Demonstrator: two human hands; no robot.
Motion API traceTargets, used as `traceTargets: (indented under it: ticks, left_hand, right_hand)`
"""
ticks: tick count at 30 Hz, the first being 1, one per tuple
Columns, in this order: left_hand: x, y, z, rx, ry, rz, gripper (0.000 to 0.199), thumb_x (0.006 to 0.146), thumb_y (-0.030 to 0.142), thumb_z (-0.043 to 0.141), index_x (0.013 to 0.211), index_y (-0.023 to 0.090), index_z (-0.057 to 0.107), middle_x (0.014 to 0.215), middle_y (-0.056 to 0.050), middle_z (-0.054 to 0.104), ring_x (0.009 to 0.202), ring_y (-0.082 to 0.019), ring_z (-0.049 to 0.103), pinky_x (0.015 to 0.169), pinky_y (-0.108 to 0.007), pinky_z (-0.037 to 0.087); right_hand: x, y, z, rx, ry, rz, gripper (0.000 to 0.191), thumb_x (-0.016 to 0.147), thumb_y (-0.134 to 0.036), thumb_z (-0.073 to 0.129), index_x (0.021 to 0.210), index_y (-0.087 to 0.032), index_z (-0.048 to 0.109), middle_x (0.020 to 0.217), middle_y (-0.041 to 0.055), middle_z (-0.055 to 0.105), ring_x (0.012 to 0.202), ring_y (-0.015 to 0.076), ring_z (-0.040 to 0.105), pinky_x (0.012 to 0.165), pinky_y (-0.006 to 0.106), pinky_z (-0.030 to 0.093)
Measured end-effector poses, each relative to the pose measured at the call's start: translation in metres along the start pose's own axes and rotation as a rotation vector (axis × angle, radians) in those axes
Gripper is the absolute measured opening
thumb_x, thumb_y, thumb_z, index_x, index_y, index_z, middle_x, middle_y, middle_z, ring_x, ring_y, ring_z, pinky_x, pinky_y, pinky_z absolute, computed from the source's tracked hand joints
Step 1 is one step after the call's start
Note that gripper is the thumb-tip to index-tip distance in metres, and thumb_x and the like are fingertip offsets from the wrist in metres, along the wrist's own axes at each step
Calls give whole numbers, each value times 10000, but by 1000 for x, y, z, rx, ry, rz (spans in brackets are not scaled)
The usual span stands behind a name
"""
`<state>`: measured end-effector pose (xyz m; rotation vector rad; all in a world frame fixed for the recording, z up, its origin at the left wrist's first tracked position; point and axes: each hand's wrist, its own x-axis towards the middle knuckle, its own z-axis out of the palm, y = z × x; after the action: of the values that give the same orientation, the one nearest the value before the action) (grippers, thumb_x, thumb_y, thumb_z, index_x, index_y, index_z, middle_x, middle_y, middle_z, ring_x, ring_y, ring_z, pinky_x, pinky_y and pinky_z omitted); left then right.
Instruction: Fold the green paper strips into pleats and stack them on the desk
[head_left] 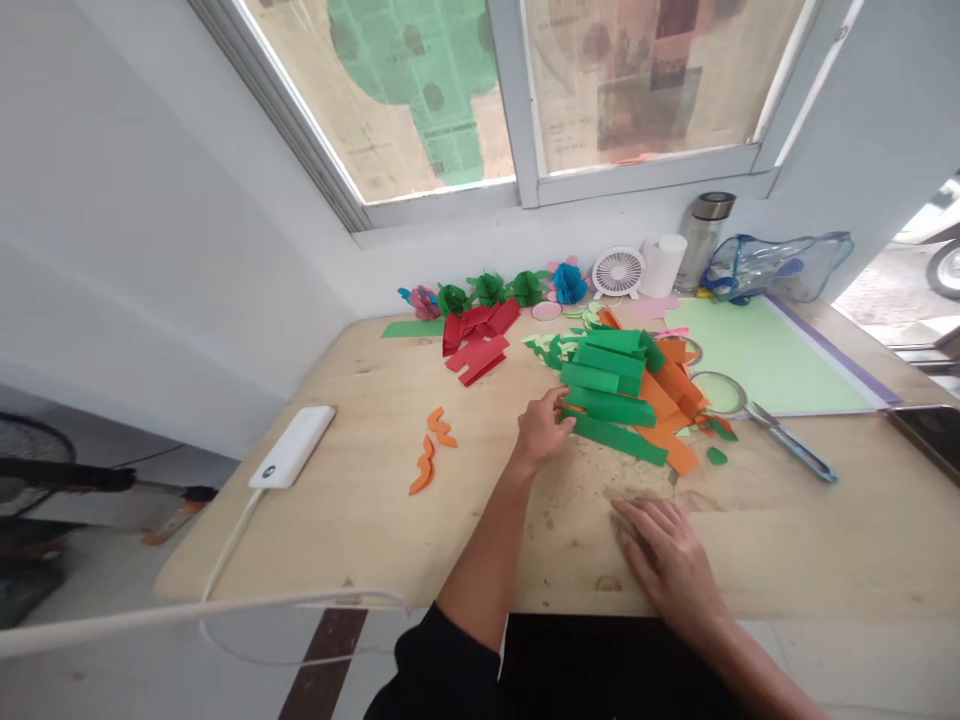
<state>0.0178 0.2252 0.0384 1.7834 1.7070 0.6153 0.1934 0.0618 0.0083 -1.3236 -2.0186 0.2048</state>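
My left hand is at the left end of a pile of folded green paper strips. Its thumb and fingertips close around the end of one strip near the front of the pile. Flat on the wooden table, my right hand lies with fingers stretched out and holds nothing. Orange paper pieces lie partly under the green strips, on their right side. Two wavy orange paper cutouts rest to the left of my left hand. Folded red paper pieces lie farther back.
Scissors and tape rolls lie right of the pile, beside a light green sheet. Paper honeycomb ornaments, a small fan and a bottle line the wall. A white power bank with cable lies left; a phone, right.
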Motion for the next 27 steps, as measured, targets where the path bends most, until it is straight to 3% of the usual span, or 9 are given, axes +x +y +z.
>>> traceTargets:
  ticks: [5,11,15,19,23,27]
  left_hand:
    - [-13,0,-6,-41,-21,60,487,730,56,564,1161,275,612,1016,6,705,960,-166,653,911,-314,484]
    - [-43,-28,-34,-53,-7,38,488,731,46,497,1175,232,579,948,-7,675,861,-141,650,815,-257,502]
    - [-61,-43,-56,-22,-29,25,499,697,37,464,1146,215,590,940,-9,666,849,-142,640,790,-250,506]
    - [-69,-50,-71,22,-100,49,483,666,52,470,1083,229,638,921,9,677,856,-156,645,795,-263,516]
    - [-73,-37,-62,97,-92,85,473,668,54,513,1073,250,660,994,-8,693,992,-203,628,950,-344,469]
    - [-97,-21,-41,172,80,83,542,761,93,522,1283,241,542,1396,-83,512,1337,-274,397,1122,-461,293]
  right_hand:
    - [-4,0,-4,51,84,96,278,920,-227,479,1174,-221,593,1006,62,688,948,194,639,836,354,529]
    - [13,14,-20,-58,333,148,356,903,-276,493,1252,-240,552,1183,94,630,1095,251,573,949,445,461]
    - [35,28,-20,-249,193,104,364,884,-307,488,1232,-240,572,1168,87,639,1069,271,545,897,442,431]
    - [49,39,-12,-323,128,139,317,871,-329,484,1125,-232,646,992,89,682,958,285,539,834,448,383]
    - [65,42,-3,-360,99,153,254,883,-306,454,956,-237,687,858,51,701,844,237,542,827,414,360]
    - [76,37,2,-371,115,138,264,902,-325,450,951,-214,685,887,62,709,861,234,554,848,409,366]
